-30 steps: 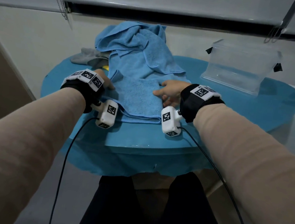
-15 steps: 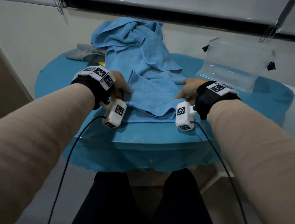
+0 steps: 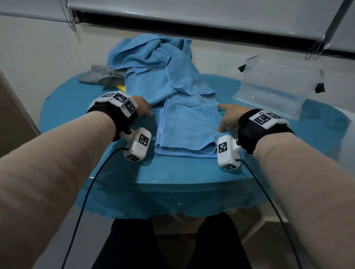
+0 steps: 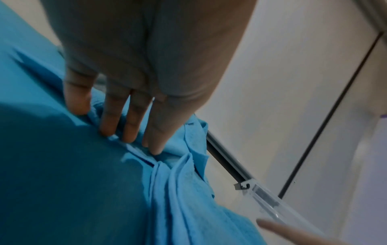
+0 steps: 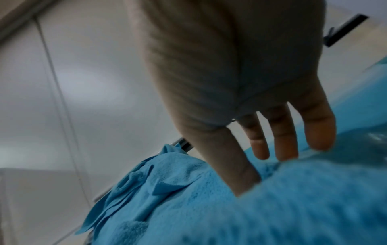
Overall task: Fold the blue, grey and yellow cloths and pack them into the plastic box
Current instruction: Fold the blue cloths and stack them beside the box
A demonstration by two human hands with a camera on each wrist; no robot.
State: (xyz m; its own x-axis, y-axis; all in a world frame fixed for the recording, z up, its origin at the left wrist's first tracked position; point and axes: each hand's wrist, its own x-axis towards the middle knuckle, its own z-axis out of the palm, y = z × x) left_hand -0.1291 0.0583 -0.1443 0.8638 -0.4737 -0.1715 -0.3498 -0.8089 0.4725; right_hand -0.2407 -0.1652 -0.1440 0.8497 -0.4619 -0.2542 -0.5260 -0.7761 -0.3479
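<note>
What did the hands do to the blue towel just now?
Both hands slid apart to the sides of the blue cloth: the left hand now touches its left edge, the right hand its right edge, fingers straight. The near part now lies flatter. The grey cloth and plastic box stayed put.

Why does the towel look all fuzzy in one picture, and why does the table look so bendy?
Right wrist view: the blue towel sits very close to the lens, so it blurs. Head view: the wide lens curves the table edge. Left wrist view: the hand shades the tablecloth.
</note>
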